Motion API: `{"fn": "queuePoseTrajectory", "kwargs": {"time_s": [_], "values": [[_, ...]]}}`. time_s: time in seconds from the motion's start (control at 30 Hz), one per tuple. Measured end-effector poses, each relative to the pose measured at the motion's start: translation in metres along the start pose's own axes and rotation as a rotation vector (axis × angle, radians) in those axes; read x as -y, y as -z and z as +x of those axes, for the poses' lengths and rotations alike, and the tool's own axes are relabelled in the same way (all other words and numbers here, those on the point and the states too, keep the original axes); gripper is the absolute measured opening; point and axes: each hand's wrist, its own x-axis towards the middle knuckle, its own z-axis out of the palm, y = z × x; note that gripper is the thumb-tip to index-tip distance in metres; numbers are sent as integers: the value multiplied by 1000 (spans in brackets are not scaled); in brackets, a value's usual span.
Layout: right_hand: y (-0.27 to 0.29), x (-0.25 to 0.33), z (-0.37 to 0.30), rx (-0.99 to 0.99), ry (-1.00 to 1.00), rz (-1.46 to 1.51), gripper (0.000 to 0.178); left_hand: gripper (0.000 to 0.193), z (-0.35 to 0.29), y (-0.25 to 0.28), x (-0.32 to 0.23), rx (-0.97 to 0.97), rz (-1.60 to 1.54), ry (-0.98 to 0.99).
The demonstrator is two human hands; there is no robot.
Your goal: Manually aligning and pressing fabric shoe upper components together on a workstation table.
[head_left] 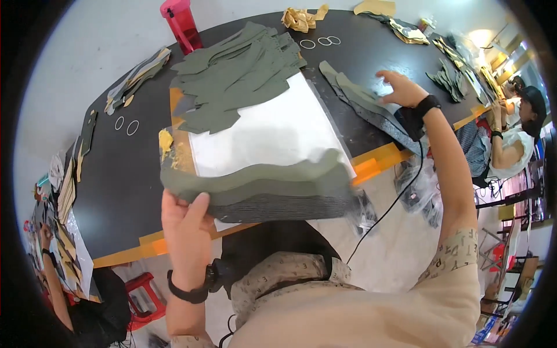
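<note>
My left hand (188,217) is closed on the left end of a long, wavy-edged green and dark grey fabric piece (272,194). That piece lies across the near edge of a white sheet (267,142). Over to the right, my right hand (403,93) is open, thumb and fingers apart, beside a stack of long grey-green cut pieces (362,101). I see nothing in its fingers. A large spread pile of dark green cut pieces (238,69) covers the far part of the white sheet.
On the black table (116,174) are white rings (307,44), a pink-red jug (181,26), crumpled tan paper (301,19) and a yellow lump (166,141). Orange tape (371,168) lines the near edge. A black cable (394,200) hangs from my right wrist. Co-workers (516,133) sit at both sides.
</note>
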Motion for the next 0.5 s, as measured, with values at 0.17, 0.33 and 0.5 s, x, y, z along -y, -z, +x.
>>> {"fn": "queuePoseTrajectory", "kwargs": {"time_s": [0.17, 0.33, 0.5], "values": [[-10, 109, 29, -162, 409, 297, 35, 52, -6, 37, 9, -186, 158, -77], [-45, 176, 69, -202, 324, 203, 37, 67, -18, 42, 15, -319, 250, -124], [-56, 191, 76, -212, 78, 213, 31, 60, -35, 55, 23, -322, 629, -414]]}}
